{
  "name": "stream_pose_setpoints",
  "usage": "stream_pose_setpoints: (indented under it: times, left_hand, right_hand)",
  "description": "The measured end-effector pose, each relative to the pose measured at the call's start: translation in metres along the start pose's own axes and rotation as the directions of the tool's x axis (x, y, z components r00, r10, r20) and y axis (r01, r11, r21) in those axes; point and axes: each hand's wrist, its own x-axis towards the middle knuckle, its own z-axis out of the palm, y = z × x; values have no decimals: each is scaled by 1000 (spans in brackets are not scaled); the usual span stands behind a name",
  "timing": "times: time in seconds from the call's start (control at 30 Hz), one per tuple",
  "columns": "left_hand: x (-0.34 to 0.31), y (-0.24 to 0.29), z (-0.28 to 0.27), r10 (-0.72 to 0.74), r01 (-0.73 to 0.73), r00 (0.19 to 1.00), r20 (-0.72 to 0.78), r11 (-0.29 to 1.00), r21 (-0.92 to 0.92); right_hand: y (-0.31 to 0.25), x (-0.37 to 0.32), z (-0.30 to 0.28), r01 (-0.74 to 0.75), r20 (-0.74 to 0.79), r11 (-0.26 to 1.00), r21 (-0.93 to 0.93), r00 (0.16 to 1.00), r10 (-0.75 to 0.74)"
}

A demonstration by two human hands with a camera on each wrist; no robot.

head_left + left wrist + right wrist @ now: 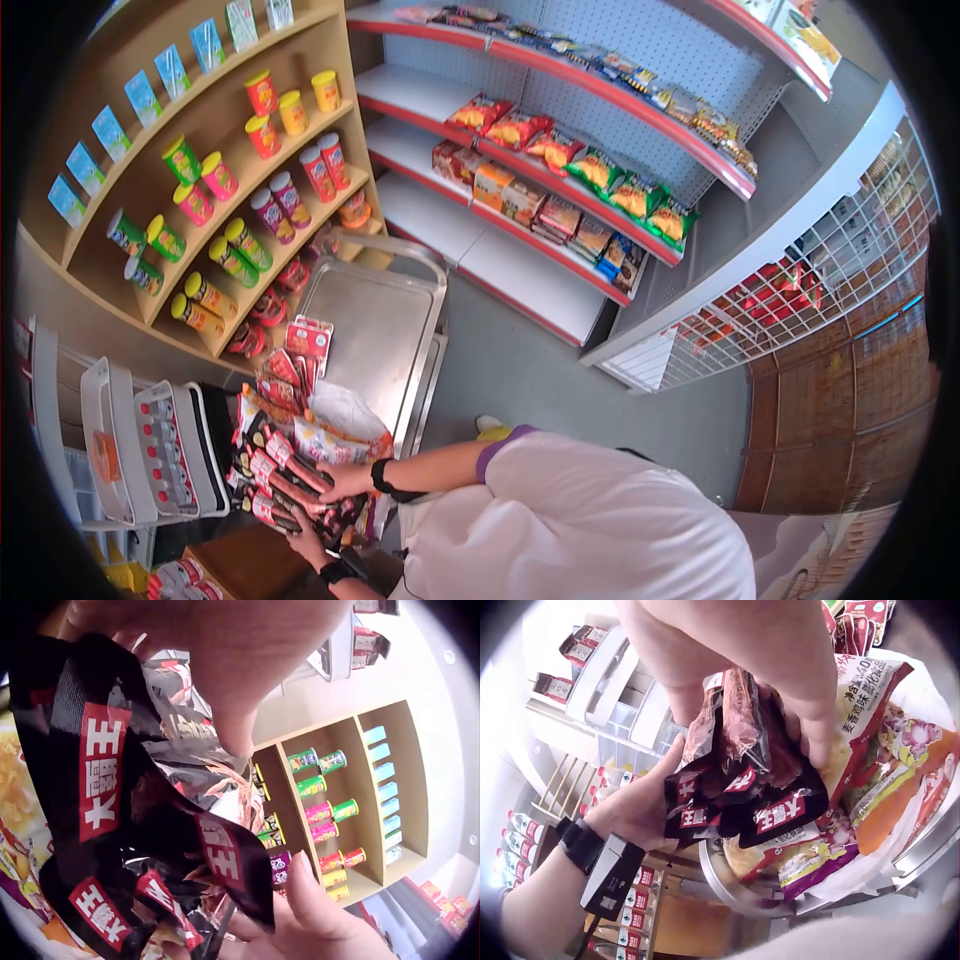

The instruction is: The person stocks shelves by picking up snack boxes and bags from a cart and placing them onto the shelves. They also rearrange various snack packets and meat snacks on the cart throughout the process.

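Observation:
Several black packets with red labels (283, 470) are bunched between both hands above the cart's near end. My right hand (345, 482) grips them from the upper side in the head view; in the right wrist view its fingers curl round the packets (780, 814). From the lower side, my left hand (308, 545) holds the bunch's edge, its thumb along the packets. In the left wrist view my left hand (225, 660) pinches the glossy black packets (101, 772) from above, while my right hand (322, 915) holds their other end. Some fingertips are hidden behind the packaging.
The metal cart (365, 300) bears red packets (308, 340) and a white bag (340, 408) with large snack packs. Curved wooden shelves (100, 215) with canisters stand beyond it. White bins (105, 440) are at the left, a shelf of snack bags (555, 150) at the back.

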Motion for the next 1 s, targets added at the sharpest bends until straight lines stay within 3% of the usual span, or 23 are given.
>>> stream_pose_setpoints:
  times: [0.07, 0.13, 0.2, 0.23, 0.27, 0.33, 0.4, 0.43, 0.47, 0.53, 0.57, 0.6, 0.67, 0.77, 0.83, 0.87, 0.9, 0.93, 0.97, 1.0]
  left_hand:
    - [5, -5, 2, -27, 27, 1000, -16, 999, 24]
    - [4, -7, 6, 49, -43, 999, 20, 971, -235]
    - [-21, 30, -2, 108, -80, 992, 71, 945, -316]
    - [-21, 30, -1, 109, -83, 992, 62, 943, -322]
    - [-21, 29, -1, 73, -32, 993, 94, 924, -381]
    - [-12, 9, 2, 34, 21, 993, 116, 898, -440]
    - [15, -34, 11, -94, 132, 987, 133, 941, -311]
    - [9, -29, 14, 97, -40, 991, 98, 883, -469]
    - [7, -25, 14, 93, -41, 992, 87, 880, -473]
    - [4, -24, 10, -81, 187, 971, 227, 848, -496]
    - [7, -29, 16, 0, 93, 985, 174, 844, -528]
    - [7, -33, 12, -109, 269, 941, 319, 813, -517]
    - [-13, -10, 8, -87, 283, 936, 342, 763, -582]
    - [-35, 28, -2, -76, 357, 902, 426, 686, -634]
    - [-43, 39, -6, -85, 312, 925, 370, 725, -614]
    - [-35, 21, -2, -75, 301, 927, 367, 733, -610]
    - [-44, 35, -4, -51, 314, 927, 372, 648, -694]
    - [-47, 41, -6, -48, 349, 914, 403, 600, -720]
    - [-49, 45, -7, -64, 352, 918, 391, 584, -732]
    - [-46, 39, -5, -122, 412, 899, 421, 562, -717]
  right_hand:
    - [0, 2, 1, 9, 6, 1000, 30, 1000, -9]
    - [-11, -3, -4, -57, 67, 997, 61, 996, 53]
    - [-2, 7, -3, -25, 82, 1000, -9, 996, 26]
    - [-11, -1, -5, -87, 140, 995, 52, 987, 79]
    - [-17, -5, -5, -154, 203, 982, 110, 971, 130]
    - [-8, 3, 0, -171, 183, 983, 60, 970, 158]
    - [-28, -11, -8, -160, 255, 980, 120, 959, 125]
    - [-43, -23, -11, -130, 224, 987, 95, 969, 106]
    - [-35, -17, -8, -128, 231, 988, 87, 967, 105]
    - [-20, -7, 0, -10, 163, 986, 165, 986, -17]
    - [-21, -8, 0, -8, 168, 983, 185, 985, -24]
    - [-21, -8, -1, -12, 181, 983, 182, 983, -22]
    - [-18, -5, 3, -48, 83, 995, 83, 996, 41]
    - [-3, 0, 4, -94, 47, 976, 197, 995, 86]
    - [-30, -15, -8, -207, 265, 952, 225, 953, 145]
    - [-30, -16, -5, -186, 179, 965, 185, 972, 153]
    - [-11, -6, 2, -167, 213, 897, 408, 973, 84]
    - [-12, -5, -5, -289, 376, 856, 429, 918, 122]
    - [-19, -9, -6, -188, 259, 906, 380, 962, 92]
    - [-58, -28, -6, -257, 270, 849, 463, 952, 141]
